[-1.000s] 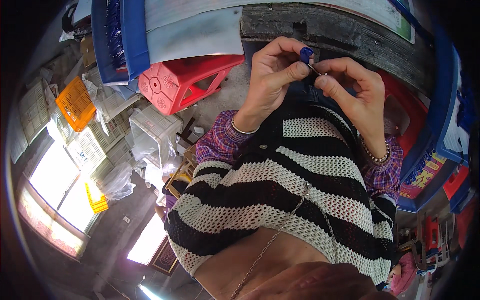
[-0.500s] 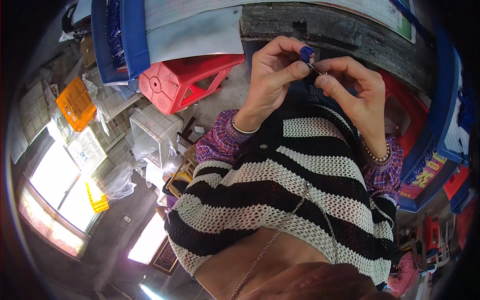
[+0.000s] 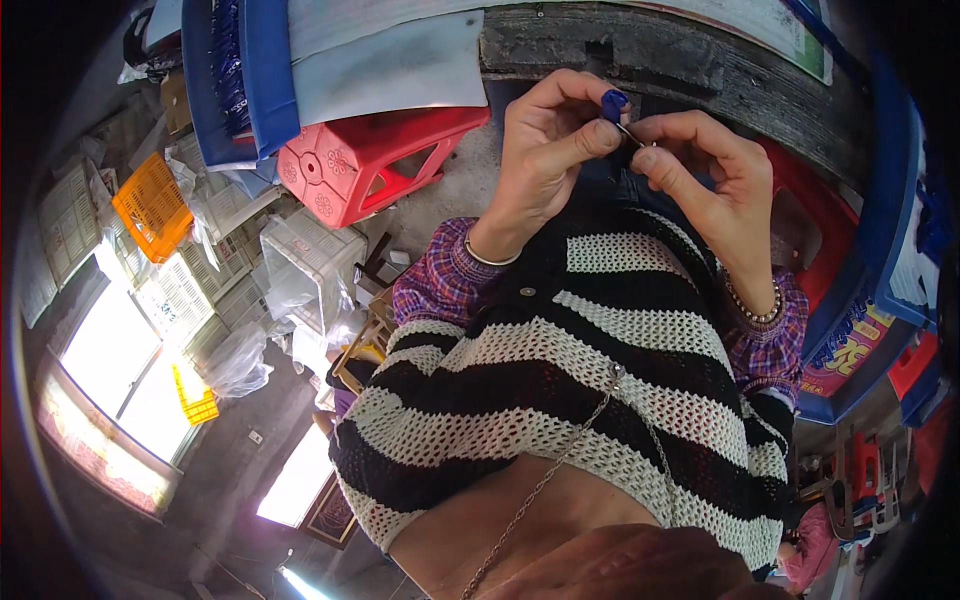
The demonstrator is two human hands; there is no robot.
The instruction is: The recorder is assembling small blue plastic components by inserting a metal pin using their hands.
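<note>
Left hand (image 3: pixel 540 160) pinches blue piece (image 3: pixel 613 103); right hand (image 3: pixel 712 180) pinches thin metal piece (image 3: pixel 630 135) between hands.

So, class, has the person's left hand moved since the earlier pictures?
No: the left hand shows no clear shift in any direction against the dark wooden bench.

A red plastic stool (image 3: pixel 345 170) is near a pale plastic crate (image 3: pixel 305 245), with an orange crate (image 3: pixel 152 207) and a clear bag (image 3: pixel 240 364) farther left.
</note>
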